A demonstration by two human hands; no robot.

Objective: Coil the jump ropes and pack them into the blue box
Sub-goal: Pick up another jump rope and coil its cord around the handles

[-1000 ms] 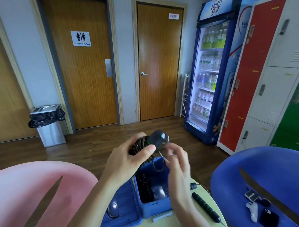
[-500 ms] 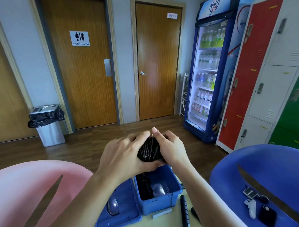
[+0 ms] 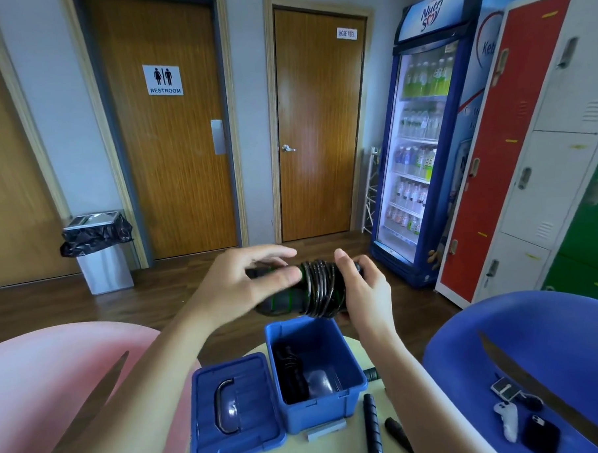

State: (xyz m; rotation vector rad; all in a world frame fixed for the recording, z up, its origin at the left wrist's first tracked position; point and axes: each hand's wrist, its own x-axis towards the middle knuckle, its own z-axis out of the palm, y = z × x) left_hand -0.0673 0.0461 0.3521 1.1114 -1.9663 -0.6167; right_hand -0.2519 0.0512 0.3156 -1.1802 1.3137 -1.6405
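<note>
Coiled black-green jump rope (image 3: 314, 289) above open blue box (image 3: 317, 408); another inside.

Open blue plastic box (image 3: 346, 400) sits straight below, its right half bare; a dark coiled rope bundle (image 3: 290, 374) fills the left side. Blue lid (image 3: 231, 431) flanks left, black ribbed handles (image 3: 372, 425) crowd the bench right.
</note>
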